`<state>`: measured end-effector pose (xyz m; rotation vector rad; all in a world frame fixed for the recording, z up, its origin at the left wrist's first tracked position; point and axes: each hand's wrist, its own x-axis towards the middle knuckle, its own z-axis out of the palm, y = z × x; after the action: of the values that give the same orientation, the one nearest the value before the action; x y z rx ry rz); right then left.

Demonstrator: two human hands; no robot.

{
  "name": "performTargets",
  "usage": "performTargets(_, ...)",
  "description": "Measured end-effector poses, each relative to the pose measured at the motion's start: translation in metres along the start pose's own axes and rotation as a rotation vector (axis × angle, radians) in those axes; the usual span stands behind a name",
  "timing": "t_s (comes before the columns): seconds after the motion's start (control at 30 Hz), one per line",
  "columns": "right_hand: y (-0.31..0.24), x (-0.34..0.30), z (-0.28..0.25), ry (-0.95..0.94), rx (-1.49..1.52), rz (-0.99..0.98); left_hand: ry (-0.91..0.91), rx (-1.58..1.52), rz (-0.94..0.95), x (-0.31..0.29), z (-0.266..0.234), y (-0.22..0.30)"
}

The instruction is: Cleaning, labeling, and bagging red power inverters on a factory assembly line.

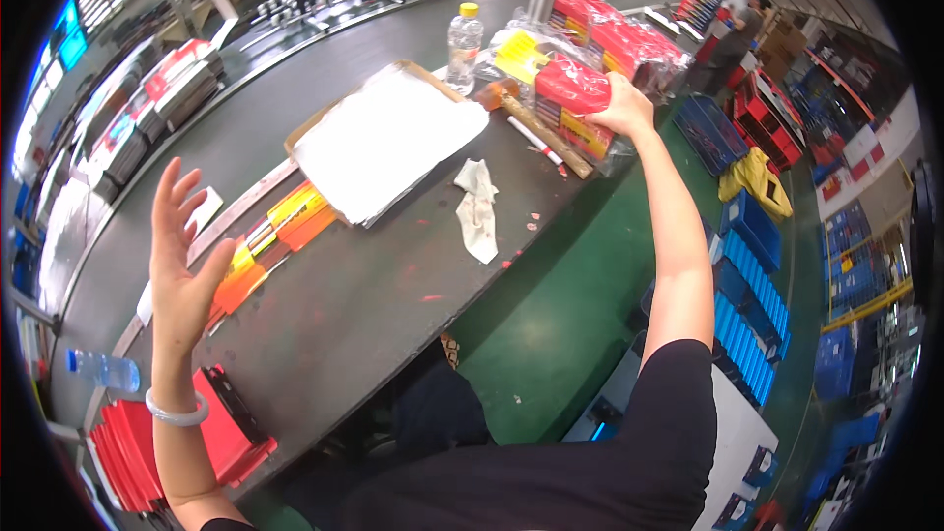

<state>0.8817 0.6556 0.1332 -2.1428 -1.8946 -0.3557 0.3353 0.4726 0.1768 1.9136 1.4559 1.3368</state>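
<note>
My right hand (625,106), stretched out to the far right of the table, has its fingers closed over a red and yellow pack (565,82) in clear plastic. More red plastic-wrapped packs (629,37) lie behind it. My left hand (185,270) is raised at the left, fingers spread, holding nothing. Nearest to it are orange and yellow printed pieces (283,226) on the table. A stack of white sheets (393,138) rests on brown cardboard in the middle. Beside the pack are a hammer with a wooden handle (546,130) and a white and red marker (531,143).
On the dark table (364,310) lie a crumpled cloth (478,211) and red scraps. A clear bottle with a yellow cap (463,49) stands at the back. Red folder-like pieces (221,433) and a blue-capped bottle (103,371) are lower left. Blue crates (710,133) stand on the green floor.
</note>
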Motion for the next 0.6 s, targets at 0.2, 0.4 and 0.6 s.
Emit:
performTargets(0.2, 0.014, 0.019, 0.048, 0.034, 0.194, 0.051, 0.257, 0.182, -0.005, -0.036, -0.067, 0.002)
performTargets(0.4, 0.114, 0.057, 0.090, 0.114, -0.048, -0.159, 0.549, 0.226, 0.057, -0.095, -0.150, 0.000)
performTargets(0.6, 0.028, 0.044, 0.052, -0.014, -0.403, -0.037, 0.816, 0.353, -0.087, -0.191, -0.189, -0.004)
